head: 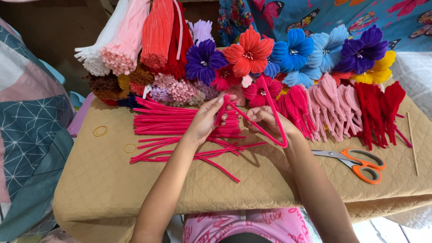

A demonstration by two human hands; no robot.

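Head view: left hand (pixel 208 118) and right hand (pixel 266 120) both pinched on one hot-pink pipe cleaner (pixel 270 126), bent into a sharp V, held just above the worktop (pixel 112 189) near its middle. Left fingers clamped on one end near the upper left of the bend, right fingers closed on the stem by the other leg; point of the V hanging to the near right. Likely very light, fuzzy outside, thin wire core: bends easily, keeps whatever shape given, not slippery, not fragile, but kinks stay. Best hold judged to be a fingertip pinch close to the spot to be bent, one hand each side. Loose pile of straight pink stems (pixel 180 123) lying flat under and left of the hands. No real containers visible; nothing boxed or in trays. Bundles of stems (pixel 135 40) in white, pink, orange, red stacked far left, finished flowers (pixel 292 51) far centre and right, folded pink and red petal loops (pixel 346 108) right. Orange-handled scissors (pixel 360 162) near right, thin wooden stick (pixel 412 141) at right edge, two rubber bands (pixel 100 131) on the left.
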